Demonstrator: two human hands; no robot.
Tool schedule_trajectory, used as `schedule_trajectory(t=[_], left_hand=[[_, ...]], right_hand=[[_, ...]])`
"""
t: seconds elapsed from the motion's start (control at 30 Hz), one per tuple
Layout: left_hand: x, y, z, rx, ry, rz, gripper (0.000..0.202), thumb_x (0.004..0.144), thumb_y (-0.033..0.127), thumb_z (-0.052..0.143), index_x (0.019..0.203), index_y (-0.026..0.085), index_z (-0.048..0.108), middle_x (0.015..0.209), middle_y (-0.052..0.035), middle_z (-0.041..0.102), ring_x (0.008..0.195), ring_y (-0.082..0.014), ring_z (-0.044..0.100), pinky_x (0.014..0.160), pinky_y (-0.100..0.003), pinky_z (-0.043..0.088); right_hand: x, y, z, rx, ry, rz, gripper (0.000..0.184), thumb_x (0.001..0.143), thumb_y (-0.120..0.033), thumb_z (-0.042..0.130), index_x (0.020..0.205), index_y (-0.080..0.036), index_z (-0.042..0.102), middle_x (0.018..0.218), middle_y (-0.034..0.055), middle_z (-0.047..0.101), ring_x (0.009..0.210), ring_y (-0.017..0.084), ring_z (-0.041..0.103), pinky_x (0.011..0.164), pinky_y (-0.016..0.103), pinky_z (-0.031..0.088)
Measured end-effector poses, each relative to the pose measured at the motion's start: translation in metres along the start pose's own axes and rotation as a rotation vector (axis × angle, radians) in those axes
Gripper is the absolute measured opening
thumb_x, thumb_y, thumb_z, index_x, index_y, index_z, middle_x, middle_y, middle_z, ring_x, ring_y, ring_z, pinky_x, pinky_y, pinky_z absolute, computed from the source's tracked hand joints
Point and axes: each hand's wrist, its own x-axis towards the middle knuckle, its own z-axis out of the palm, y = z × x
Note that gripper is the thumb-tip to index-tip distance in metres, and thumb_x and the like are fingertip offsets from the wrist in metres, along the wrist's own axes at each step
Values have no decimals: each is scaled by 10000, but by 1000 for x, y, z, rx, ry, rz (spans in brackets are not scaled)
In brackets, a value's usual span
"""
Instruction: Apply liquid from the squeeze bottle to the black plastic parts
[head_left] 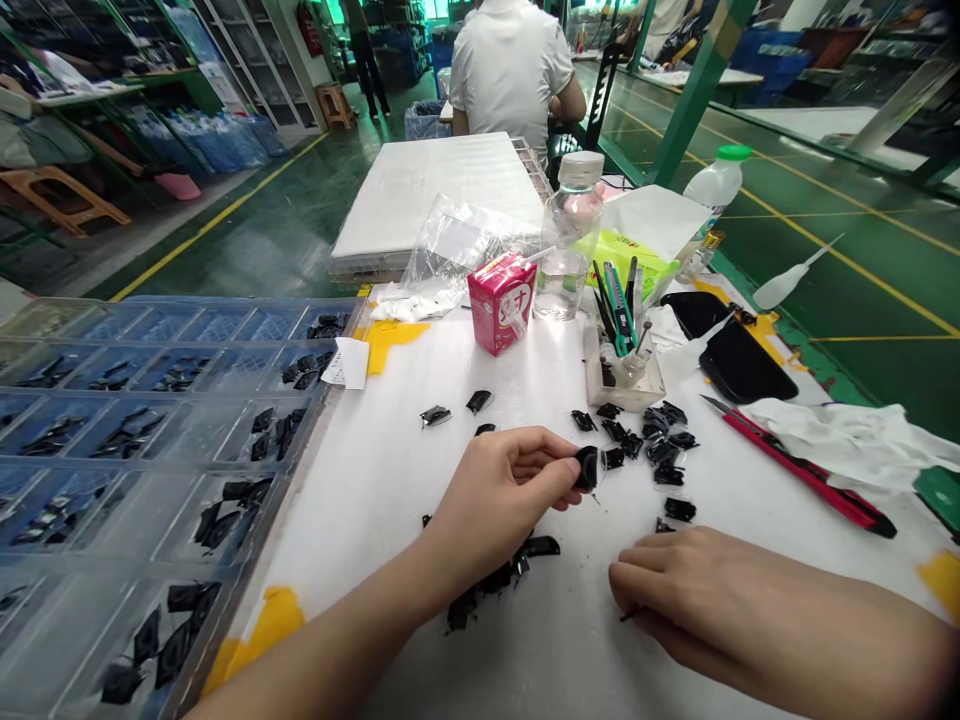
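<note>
Left hand (499, 490) pinches a black part (586, 468) at its fingertips

A single view, from a camera on the person's head, looks forward and down over the white tabletop (420, 470). It sits close to the work: both forearms enter from the bottom edge, the left hand (502, 495) near the middle of the frame and the right hand (675, 590) lower right. The near tabletop fills the lower half. The tray (150, 440) of compartments runs off the left edge. Facing ahead, the view takes in the green floor (825, 250), shelves (247, 60) at upper left, and a seated person's back (510, 70) at the top centre. The wide lens bends straight lines near the edges.
</note>
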Motion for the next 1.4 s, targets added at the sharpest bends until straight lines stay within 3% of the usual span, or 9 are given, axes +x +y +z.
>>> schedule_trajectory(t=[0.47,0.63,0.9,1.0,1.1,1.17,1.23,1.27,1.4], left_hand=[[-1,3,0,-29,-7,-89,64,793,117,613,746,127,655,601,29,669,551,-69,633,544,-136,498],[0,4,-2,-14,-21,-41,125,796,120,593,682,133,641,564,37,649,522,-59,609,524,-123,482],[1,1,1,-10,-11,-60,59,784,139,600,760,133,654,590,28,663,541,-80,632,545,-151,498],[1,4,-5,50,0,-7,32,775,162,613,757,148,636,617,25,659,585,-106,650,579,-182,512],[1,16,-26,245,128,143,104,823,250,594,809,160,644,699,-4,692,660,-144,670,639,-227,524],[1,25,-47,564,308,205,187,876,321,540,856,178,659,784,-24,721,733,-174,684,690,-257,516],[0,31,-67,1020,497,141,240,905,342,483,878,210,682,826,-33,738,792,-217,683,719,-297,491],[1,31,-76,1143,546,95,249,901,331,479,875,213,696,841,-53,743,820,-253,679,727,-325,479],[6,23,-96,1307,558,-25,262,876,253,485,880,201,741,875,-115,758,863,-323,677,737,-372,474]], right_hand=[[1,-1,-2,23,-5,-6,159,914,-159,420,940,-278,522,974,-28,622,917,202,583,771,348,389],[1,0,-1,35,-14,-5,148,915,-173,425,939,-284,520,974,-30,617,918,205,579,771,350,394],[3,0,-3,56,-5,-15,116,924,-194,437,925,-274,520,956,-28,612,908,195,571,765,337,389],[6,-1,-3,84,12,-45,104,952,-242,431,920,-263,528,961,-14,605,895,192,565,745,329,384],[9,-1,-1,95,34,-91,137,970,-269,417,928,-253,546,977,6,599,865,188,570,716,323,381],[9,0,0,83,36,-134,132,964,-252,426,908,-249,546,953,5,600,835,184,571,703,321,376],[9,0,1,58,44,-170,117,950,-222,445,888,-249,541,922,-1,609,811,184,571,698,322,369],[9,0,2,49,50,-182,113,945,-214,453,883,-249,540,916,-3,615,807,185,573,699,323,368],[9,2,6,30,84,-191,112,944,-210,457,881,-252,540,924,-4,625,816,188,586,699,319,376]])
